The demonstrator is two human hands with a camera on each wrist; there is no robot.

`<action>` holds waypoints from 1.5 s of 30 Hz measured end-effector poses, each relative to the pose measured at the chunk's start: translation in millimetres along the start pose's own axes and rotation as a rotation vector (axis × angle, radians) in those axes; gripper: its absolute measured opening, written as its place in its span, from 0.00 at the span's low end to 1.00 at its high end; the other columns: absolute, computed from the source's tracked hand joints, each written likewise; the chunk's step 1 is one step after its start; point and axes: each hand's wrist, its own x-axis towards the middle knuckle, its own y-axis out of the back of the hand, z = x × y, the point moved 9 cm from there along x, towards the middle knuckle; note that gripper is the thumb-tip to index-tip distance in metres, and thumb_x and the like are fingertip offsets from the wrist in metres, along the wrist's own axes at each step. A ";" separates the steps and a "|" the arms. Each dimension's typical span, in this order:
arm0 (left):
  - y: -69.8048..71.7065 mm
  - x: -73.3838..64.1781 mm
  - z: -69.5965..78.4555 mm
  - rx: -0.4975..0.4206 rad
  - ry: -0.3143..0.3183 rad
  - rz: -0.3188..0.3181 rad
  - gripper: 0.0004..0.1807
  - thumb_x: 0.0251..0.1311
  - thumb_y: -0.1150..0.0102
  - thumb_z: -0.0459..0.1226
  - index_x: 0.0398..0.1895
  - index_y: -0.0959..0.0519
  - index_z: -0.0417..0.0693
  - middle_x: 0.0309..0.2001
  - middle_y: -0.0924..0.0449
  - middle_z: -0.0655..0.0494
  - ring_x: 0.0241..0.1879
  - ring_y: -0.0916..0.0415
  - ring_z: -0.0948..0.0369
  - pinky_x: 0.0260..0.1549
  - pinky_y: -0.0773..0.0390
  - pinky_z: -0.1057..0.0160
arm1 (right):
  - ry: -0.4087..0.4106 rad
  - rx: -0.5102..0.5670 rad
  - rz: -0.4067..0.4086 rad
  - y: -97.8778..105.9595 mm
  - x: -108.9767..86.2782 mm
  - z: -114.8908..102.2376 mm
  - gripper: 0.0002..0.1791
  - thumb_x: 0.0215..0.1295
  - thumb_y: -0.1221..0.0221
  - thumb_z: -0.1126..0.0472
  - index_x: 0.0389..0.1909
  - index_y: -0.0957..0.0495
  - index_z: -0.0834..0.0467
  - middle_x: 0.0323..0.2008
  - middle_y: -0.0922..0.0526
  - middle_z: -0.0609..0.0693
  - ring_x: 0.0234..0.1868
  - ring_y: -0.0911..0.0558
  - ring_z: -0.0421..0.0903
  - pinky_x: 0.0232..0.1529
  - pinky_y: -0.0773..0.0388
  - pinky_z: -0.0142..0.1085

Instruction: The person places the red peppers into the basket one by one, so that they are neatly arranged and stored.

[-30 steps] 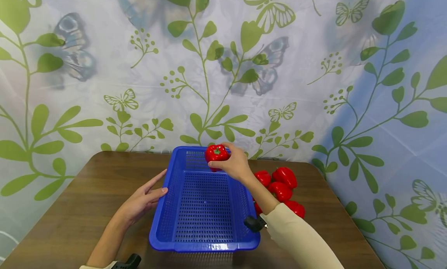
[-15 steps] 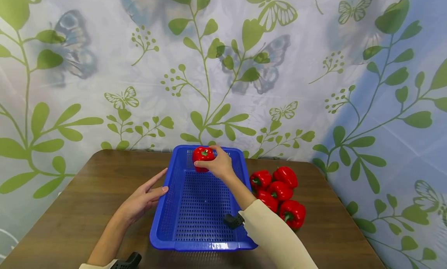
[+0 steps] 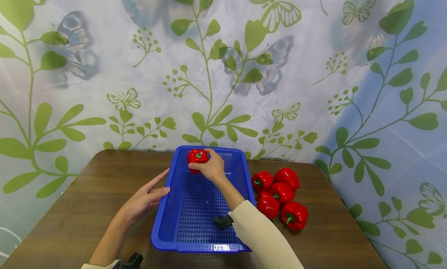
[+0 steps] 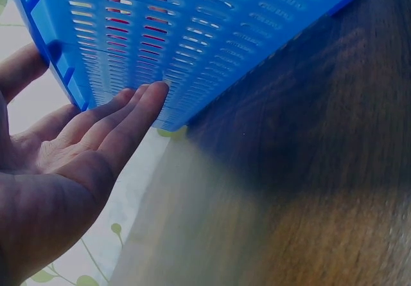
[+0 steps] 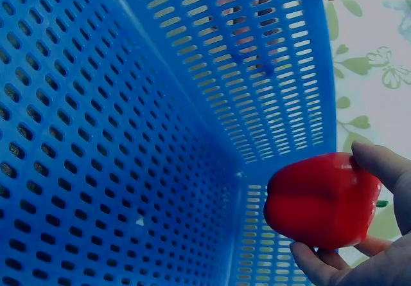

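Observation:
In the head view, my right hand point(image 3: 213, 166) holds a red bell pepper point(image 3: 197, 156) inside the far left corner of a blue plastic basket point(image 3: 202, 247). The right wrist view shows thumb and fingers gripping the pepper point(image 5: 321, 199) around its stem end, above the perforated floor. My left hand point(image 3: 144, 199) rests against the basket's left side, its fingers extended. Seen from the left wrist, those fingers point(image 4: 131, 128) lie along the slotted outer wall point(image 4: 212, 16), with the thumb up at the rim.
Several red bell peppers point(image 3: 282, 193) lie in a cluster on the brown wooden table point(image 3: 324, 214), just right of the basket. Behind the table hangs a cloth point(image 3: 223, 86) printed with green leaves and butterflies.
My right hand has carried the bell pepper leftward and slightly down, from the basket's far right into its far left corner. The left hand stays at the basket's side.

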 end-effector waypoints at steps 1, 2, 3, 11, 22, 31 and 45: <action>0.0 0.1 -0.1 0.002 0.001 0.000 0.38 0.77 0.52 0.41 0.83 0.56 0.61 0.69 0.31 0.30 0.62 0.22 0.40 0.58 0.19 0.50 | 0.001 -0.003 -0.001 -1.6 0.7 0.8 0.44 0.53 0.25 0.49 0.70 0.30 0.56 0.64 0.23 0.60 0.67 0.30 0.61 0.61 0.24 0.58; 0.0 0.0 -0.2 0.002 0.001 0.001 0.38 0.77 0.52 0.41 0.83 0.56 0.61 0.69 0.31 0.30 0.62 0.22 0.40 0.58 0.19 0.50 | 0.001 -0.005 -0.002 -3.0 1.1 1.4 0.44 0.53 0.25 0.49 0.70 0.30 0.57 0.64 0.24 0.60 0.67 0.30 0.61 0.61 0.24 0.58; 0.1 0.0 -0.2 0.002 0.001 0.002 0.38 0.77 0.52 0.41 0.83 0.56 0.61 0.69 0.31 0.30 0.62 0.22 0.40 0.58 0.19 0.50 | 0.004 -0.004 -0.003 -4.3 1.5 1.5 0.44 0.53 0.25 0.49 0.69 0.30 0.57 0.64 0.24 0.60 0.67 0.29 0.61 0.61 0.24 0.58; -0.5 -1.2 0.0 0.007 0.003 0.003 0.38 0.77 0.52 0.41 0.83 0.56 0.61 0.70 0.32 0.30 0.63 0.23 0.40 0.59 0.20 0.50 | -0.019 -0.017 -0.020 -11.4 2.5 7.5 0.44 0.50 0.24 0.48 0.68 0.28 0.57 0.63 0.23 0.61 0.66 0.28 0.62 0.62 0.24 0.57; -1.8 -2.1 -1.0 -0.003 0.013 0.019 0.38 0.77 0.51 0.41 0.83 0.55 0.63 0.72 0.34 0.32 0.63 0.22 0.41 0.60 0.21 0.49 | -0.039 -0.018 -0.039 -9.3 1.0 14.0 0.45 0.49 0.23 0.50 0.68 0.29 0.58 0.64 0.24 0.62 0.68 0.30 0.64 0.64 0.26 0.58; -3.6 -2.2 -1.8 -0.009 0.010 0.002 0.38 0.77 0.51 0.40 0.83 0.57 0.61 0.71 0.34 0.31 0.63 0.23 0.42 0.59 0.20 0.52 | -0.035 -0.041 -0.040 -12.7 1.4 17.7 0.44 0.46 0.22 0.50 0.65 0.27 0.59 0.62 0.21 0.61 0.66 0.28 0.62 0.62 0.24 0.56; -3.6 -1.9 -1.4 -0.024 0.003 -0.006 0.38 0.77 0.51 0.39 0.83 0.57 0.60 0.70 0.33 0.31 0.63 0.23 0.41 0.59 0.20 0.53 | -0.043 -0.061 -0.052 -17.5 1.4 22.1 0.43 0.47 0.21 0.49 0.64 0.27 0.57 0.60 0.20 0.61 0.65 0.28 0.63 0.62 0.24 0.55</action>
